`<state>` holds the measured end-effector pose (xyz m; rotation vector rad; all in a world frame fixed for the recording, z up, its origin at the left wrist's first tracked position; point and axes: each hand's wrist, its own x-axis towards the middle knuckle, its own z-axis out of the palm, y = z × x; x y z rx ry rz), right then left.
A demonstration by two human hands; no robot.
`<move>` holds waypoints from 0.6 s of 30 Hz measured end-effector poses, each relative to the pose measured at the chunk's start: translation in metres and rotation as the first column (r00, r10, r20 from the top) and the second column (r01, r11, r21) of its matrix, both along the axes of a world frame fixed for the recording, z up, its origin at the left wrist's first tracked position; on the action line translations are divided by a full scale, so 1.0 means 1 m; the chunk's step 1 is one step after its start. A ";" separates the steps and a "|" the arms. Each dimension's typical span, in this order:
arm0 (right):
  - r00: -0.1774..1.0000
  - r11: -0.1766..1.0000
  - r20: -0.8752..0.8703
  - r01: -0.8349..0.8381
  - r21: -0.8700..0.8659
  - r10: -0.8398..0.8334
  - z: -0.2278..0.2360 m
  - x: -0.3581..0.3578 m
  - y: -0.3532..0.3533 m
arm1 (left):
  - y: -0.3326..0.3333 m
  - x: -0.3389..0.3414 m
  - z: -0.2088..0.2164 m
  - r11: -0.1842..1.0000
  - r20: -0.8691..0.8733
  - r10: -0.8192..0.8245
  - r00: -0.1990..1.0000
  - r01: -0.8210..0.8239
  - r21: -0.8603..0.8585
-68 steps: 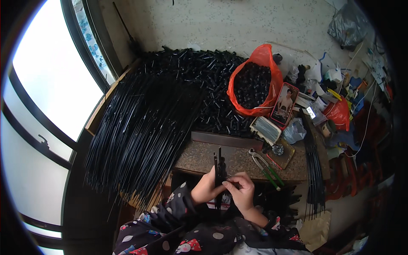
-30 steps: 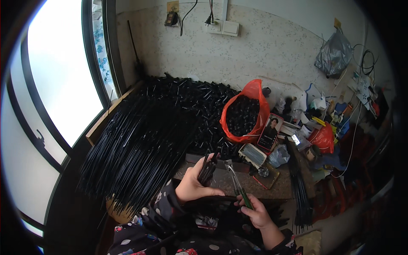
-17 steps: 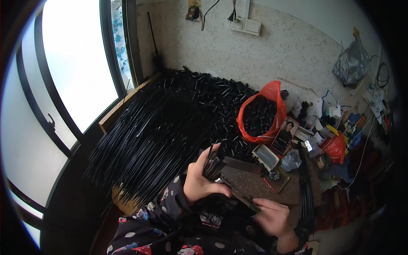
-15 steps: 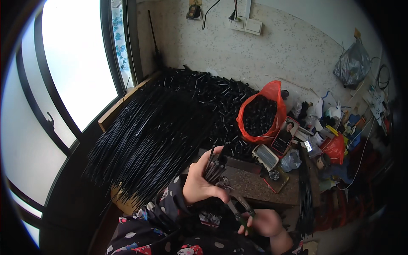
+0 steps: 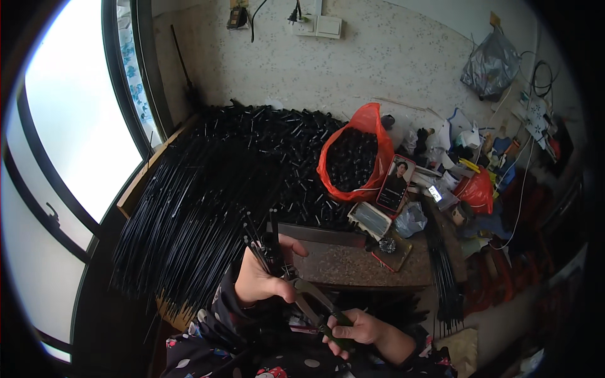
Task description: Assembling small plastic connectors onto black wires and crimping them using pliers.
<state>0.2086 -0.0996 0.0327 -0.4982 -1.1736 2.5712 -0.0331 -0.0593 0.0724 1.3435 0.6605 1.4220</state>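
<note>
My left hand point(image 5: 254, 280) is wrapped round a small bundle of thin black rods point(image 5: 257, 247), with a wider black tubular piece among them. The rod ends poke up above the fingers. My right hand point(image 5: 365, 332) grips the dark green handles of a pair of pliers point(image 5: 310, 296). The pliers' jaws sit at the lower edge of the bundle, by the left thumb; whether they bite on anything is too small to tell. Behind the left hand, many long black rods point(image 5: 176, 220) lie side by side in a thick layer.
Short black tubular pieces point(image 5: 283, 135) heap along the wall, beside a red plastic bag point(image 5: 324, 167) full of black parts. A phone point(image 5: 396, 184) leans near a clear-lidded box point(image 5: 370, 220) on the speckled tabletop point(image 5: 340, 263). More rods point(image 5: 449, 283) hang over the right edge. Clutter lies at the far right.
The whole scene has shifted left in the picture as the view turned. My right hand, blurred before, now shows its fingers closed round the plier handles. The left hand keeps its bundle.
</note>
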 end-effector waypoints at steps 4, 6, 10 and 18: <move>0.932 0.901 0.327 -0.002 0.434 -0.155 -0.003 -0.014 0.005 | 0.007 0.001 0.006 0.989 -0.200 -0.135 0.970 0.143 0.028; 0.766 0.200 0.056 0.096 0.975 -0.640 0.004 -0.016 0.013 | 0.004 -0.002 0.013 0.991 -0.260 0.032 0.965 0.002 0.130; 0.737 -0.053 -0.085 0.067 0.996 -0.671 0.024 -0.003 0.010 | 0.006 -0.008 0.006 0.994 -0.074 -0.101 0.992 0.104 0.028; 0.866 0.593 0.230 0.093 0.800 -0.445 0.005 -0.014 0.004 | 0.010 0.003 0.005 0.979 -0.159 -0.158 0.974 0.176 0.102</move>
